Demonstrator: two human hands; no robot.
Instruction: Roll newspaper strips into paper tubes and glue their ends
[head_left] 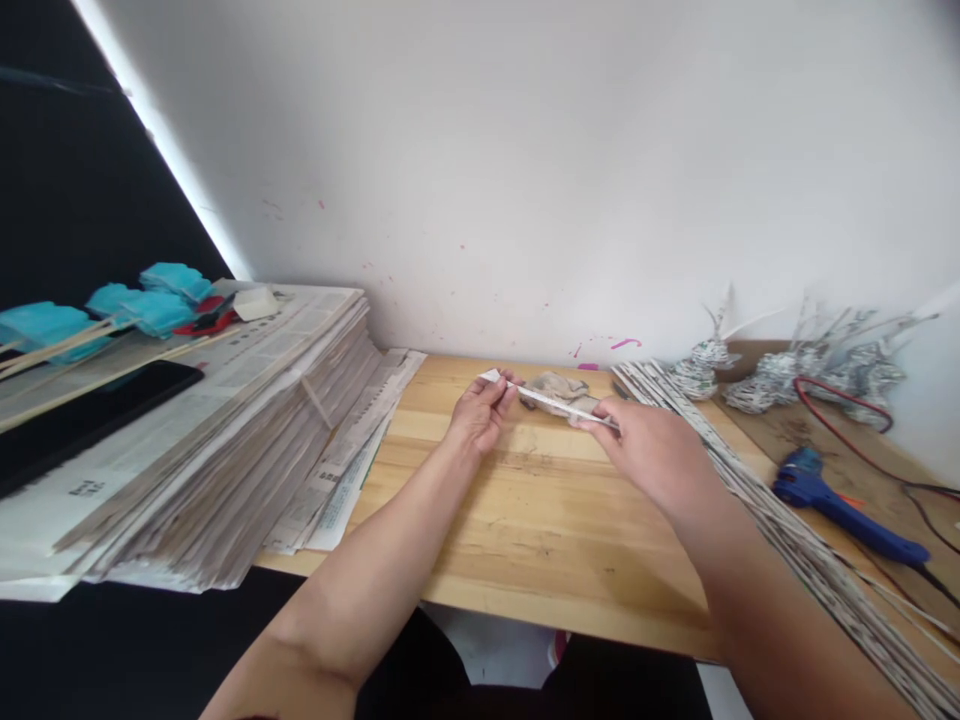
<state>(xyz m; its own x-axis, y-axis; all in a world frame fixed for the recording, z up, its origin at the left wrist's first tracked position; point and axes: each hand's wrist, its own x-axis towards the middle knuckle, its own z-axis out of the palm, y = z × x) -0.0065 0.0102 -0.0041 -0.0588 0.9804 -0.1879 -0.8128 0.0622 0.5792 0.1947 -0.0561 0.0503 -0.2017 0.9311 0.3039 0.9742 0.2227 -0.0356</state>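
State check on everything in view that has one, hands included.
left hand: closed on paper stick
right hand: closed on paper stick
paper stick: rolled, held slanting
newspapers: stacked
phone: lying flat, screen dark
glue gun: lying on its side

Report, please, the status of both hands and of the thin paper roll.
Left hand and right hand gripping thin paper roll, one near each end. Crumpled bundle close behind it. Blue glue gun off right, clear of hands.
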